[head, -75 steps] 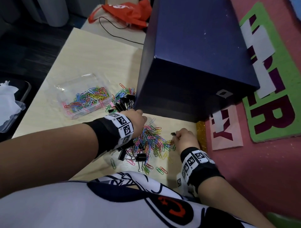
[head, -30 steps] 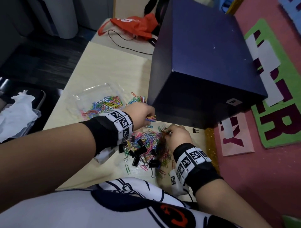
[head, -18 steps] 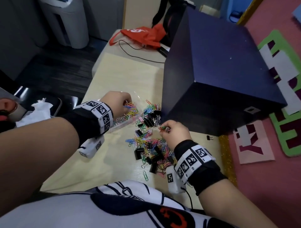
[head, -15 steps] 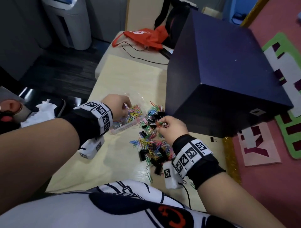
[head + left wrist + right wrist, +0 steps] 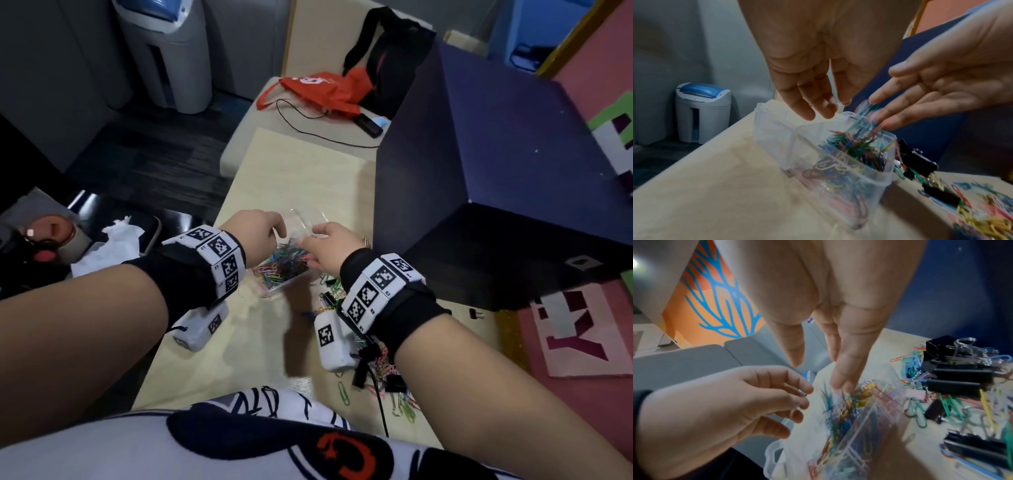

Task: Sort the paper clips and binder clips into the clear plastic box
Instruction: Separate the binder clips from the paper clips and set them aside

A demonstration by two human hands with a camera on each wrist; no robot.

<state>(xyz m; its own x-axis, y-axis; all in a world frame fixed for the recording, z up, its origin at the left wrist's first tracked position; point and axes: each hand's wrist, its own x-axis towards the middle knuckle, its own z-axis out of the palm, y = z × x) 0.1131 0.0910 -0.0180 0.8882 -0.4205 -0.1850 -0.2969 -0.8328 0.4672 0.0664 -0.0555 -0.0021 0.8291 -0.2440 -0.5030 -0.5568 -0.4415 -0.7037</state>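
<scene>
Both hands hung over the clear box (image 5: pixel 274 287) left of the clip pile (image 5: pixel 953 386), left hand (image 5: pixel 255 236) loosely curled and empty, right hand (image 5: pixel 325 248) open, letting paper clips (image 5: pixel 861 146) fall; best released low inside the filled compartment.

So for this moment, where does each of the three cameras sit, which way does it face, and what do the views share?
Head: worn on the head, looking down over both forearms at the table and the clear plastic box.
Left wrist: along the left hand, fingers straight over the box; the right hand enters from the right.
Right wrist: along the right hand, fingertips over the paper clips; the left hand is below left.
All three show both hands and the box.
</scene>
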